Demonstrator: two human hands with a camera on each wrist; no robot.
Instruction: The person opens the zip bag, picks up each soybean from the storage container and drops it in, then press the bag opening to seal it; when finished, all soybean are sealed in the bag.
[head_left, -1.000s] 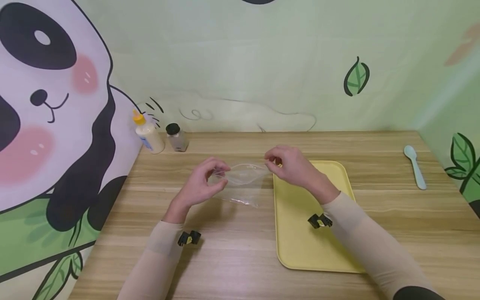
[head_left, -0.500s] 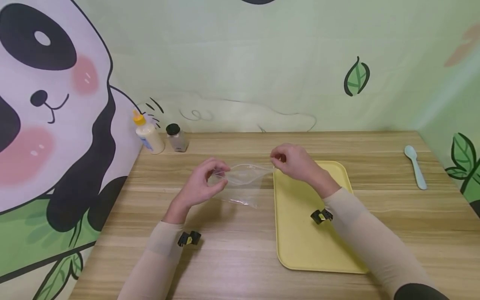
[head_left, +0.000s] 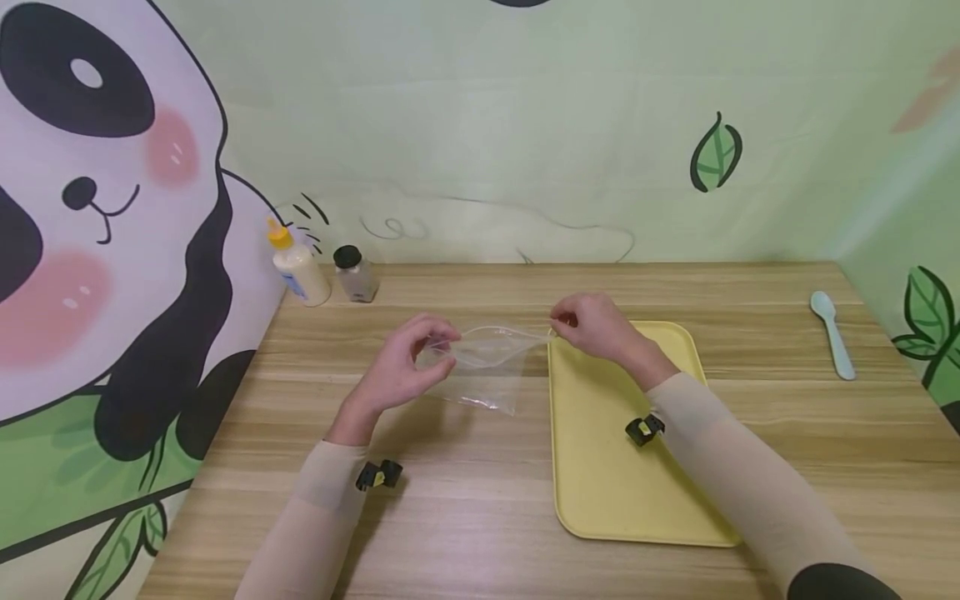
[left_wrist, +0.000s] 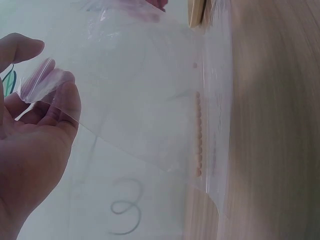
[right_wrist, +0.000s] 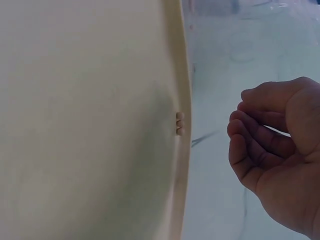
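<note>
A clear plastic zip bag (head_left: 480, 379) stretches between both hands, its mouth spread and facing up. My left hand (head_left: 408, 358) holds its left end; in the left wrist view, the bag's edge lies across the fingers while the thumb stands apart. At the other end, my right hand (head_left: 592, 325) has thumb and fingertips together at the bag's corner, above the far left part of the yellow tray (head_left: 622, 467). The right wrist view hides the contact. Through the bag, the left wrist view shows a row of small tan beads (left_wrist: 198, 135); whether they lie inside, I cannot tell.
A glue-type bottle with a yellow cap (head_left: 300, 275) and a black-lidded jar (head_left: 356, 275) stand at the back left. Far right lies a pale blue spoon (head_left: 832, 333). Three small beads (right_wrist: 180, 123) appear by the tray rim. A printed cloth wall (head_left: 480, 167) closes the back.
My right hand has moved slightly right, and the bag's right corner reaches farther with it, lengthening the spread mouth. My left hand has hardly moved.
</note>
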